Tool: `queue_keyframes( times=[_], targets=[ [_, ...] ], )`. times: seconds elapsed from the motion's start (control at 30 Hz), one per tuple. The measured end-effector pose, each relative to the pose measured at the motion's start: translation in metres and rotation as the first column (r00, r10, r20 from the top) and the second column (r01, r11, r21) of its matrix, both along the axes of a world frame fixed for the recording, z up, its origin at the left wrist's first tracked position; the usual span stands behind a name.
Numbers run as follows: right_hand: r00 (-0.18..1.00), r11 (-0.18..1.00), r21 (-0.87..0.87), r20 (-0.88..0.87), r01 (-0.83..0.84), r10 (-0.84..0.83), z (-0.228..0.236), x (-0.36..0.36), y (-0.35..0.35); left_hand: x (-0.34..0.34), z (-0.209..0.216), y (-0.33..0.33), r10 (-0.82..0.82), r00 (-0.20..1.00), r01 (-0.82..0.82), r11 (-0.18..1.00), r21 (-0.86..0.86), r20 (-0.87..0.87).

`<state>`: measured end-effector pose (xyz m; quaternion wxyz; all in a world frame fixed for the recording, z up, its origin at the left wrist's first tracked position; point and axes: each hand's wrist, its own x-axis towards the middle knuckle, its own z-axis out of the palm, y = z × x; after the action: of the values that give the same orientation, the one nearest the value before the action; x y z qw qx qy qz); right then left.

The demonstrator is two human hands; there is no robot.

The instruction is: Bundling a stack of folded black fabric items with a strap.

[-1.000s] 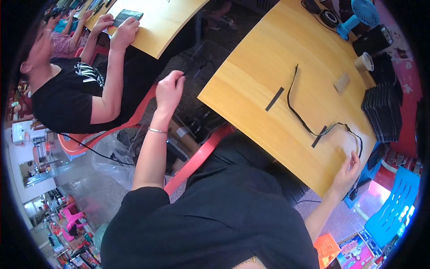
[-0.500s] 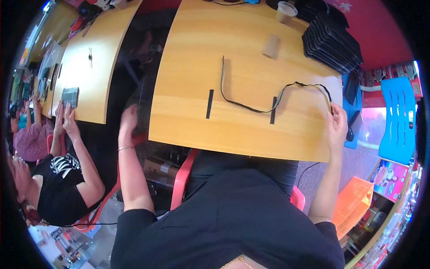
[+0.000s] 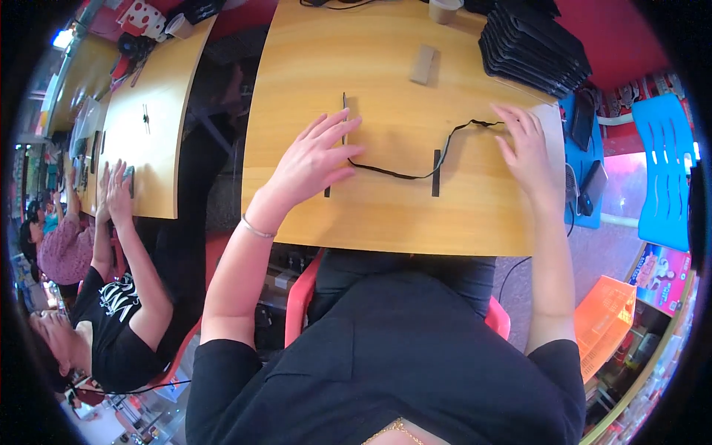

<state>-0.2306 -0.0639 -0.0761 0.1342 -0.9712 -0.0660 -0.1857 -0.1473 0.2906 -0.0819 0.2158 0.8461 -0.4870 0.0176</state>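
Observation:
A long thin black cord or strap (image 3: 397,175) lies in a loose wavy line across the light wooden table (image 3: 297,230). My left hand (image 3: 315,159) is over its left end, palm down with fingers spread, hiding part of it. I cannot tell whether those fingers touch it. At the other end, my right hand (image 3: 528,152) hovers with thumb and fingers apart, its fingertips beside the strap, whose tip is hidden there. Two short black strips, one a right strip (image 3: 436,174) and one partly under my left hand, mark the tabletop near the strap.
A small tan block (image 3: 422,64) lies farther back. Stacked black folded items (image 3: 530,48) fill the far right corner, near a pale cup (image 3: 445,9). A blue stool (image 3: 589,200) holding dark devices stands at right. On the left, another person works at a separate table (image 3: 159,174).
My left hand has come up from beside the table to above the strap's left end. My right hand has shifted left and up, its fingers opening off the strap's end.

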Motion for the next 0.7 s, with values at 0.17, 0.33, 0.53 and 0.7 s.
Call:
queue_keyframes(
  times=[0.17, 0.33, 0.53, 0.7],
  targets=[
    [0.998, 1.000, 0.011, 0.049, -0.027, 0.027, -0.019, 0.003, -0.021, 0.010, -0.007, 0.000, 0.019, 1.000, -0.019, 0.993, -0.112, -0.005],
    [0.949, 0.900, 0.433, -0.301, 0.046, 0.097, 0.004, -0.014, -0.015, 0.010, 0.004, 0.049, 0.251, 0.808, -0.415, 0.885, -0.212, -0.533],
    [0.843, 0.769, 0.629, -0.472, 0.116, 0.259, 0.023, -0.029, 0.016, 0.002, -0.006, 0.076, 0.357, 0.684, -0.590, 0.784, -0.195, -0.636],
    [0.848, 0.775, 0.589, -0.511, 0.229, 0.138, -0.001, -0.025, 0.034, -0.004, -0.020, 0.082, 0.537, 0.653, -0.670, 0.739, -0.076, -0.534]
  ],
)
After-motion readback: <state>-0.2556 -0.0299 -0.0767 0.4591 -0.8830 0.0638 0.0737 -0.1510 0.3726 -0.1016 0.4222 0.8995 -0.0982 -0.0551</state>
